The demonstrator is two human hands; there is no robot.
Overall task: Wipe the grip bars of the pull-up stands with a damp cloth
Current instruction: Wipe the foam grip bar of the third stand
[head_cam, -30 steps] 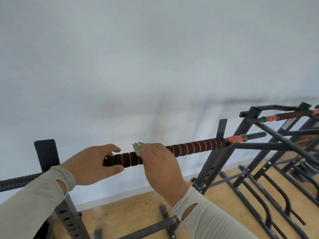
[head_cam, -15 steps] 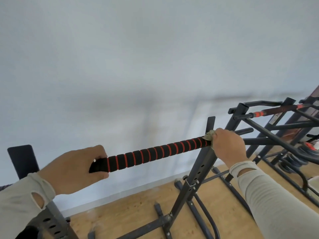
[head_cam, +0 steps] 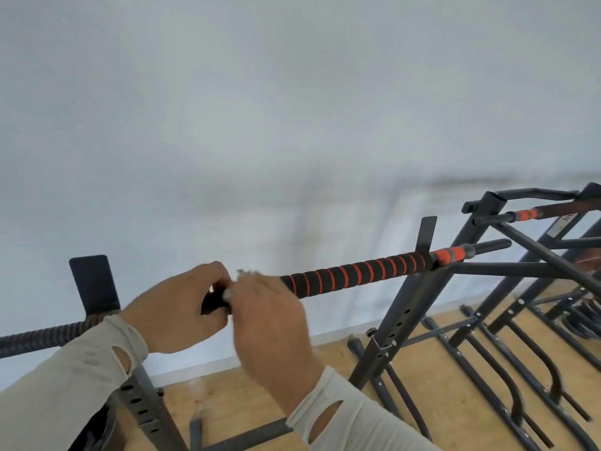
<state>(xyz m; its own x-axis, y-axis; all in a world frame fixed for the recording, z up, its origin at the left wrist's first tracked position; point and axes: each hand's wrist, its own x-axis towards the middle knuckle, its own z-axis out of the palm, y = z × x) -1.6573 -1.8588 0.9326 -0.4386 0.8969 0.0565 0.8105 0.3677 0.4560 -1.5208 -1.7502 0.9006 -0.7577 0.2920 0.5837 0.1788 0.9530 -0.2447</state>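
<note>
On the grip bar, my left hand curls its fingers around the foam. Just beside it, my right hand pinches the cloth against the bar.

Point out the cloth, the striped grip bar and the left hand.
cloth (head_cam: 247, 273): head view, pale edge showing above the right hand.
striped grip bar (head_cam: 354, 275): head view, mid foam section.
left hand (head_cam: 175, 309): head view, back of hand.
</note>
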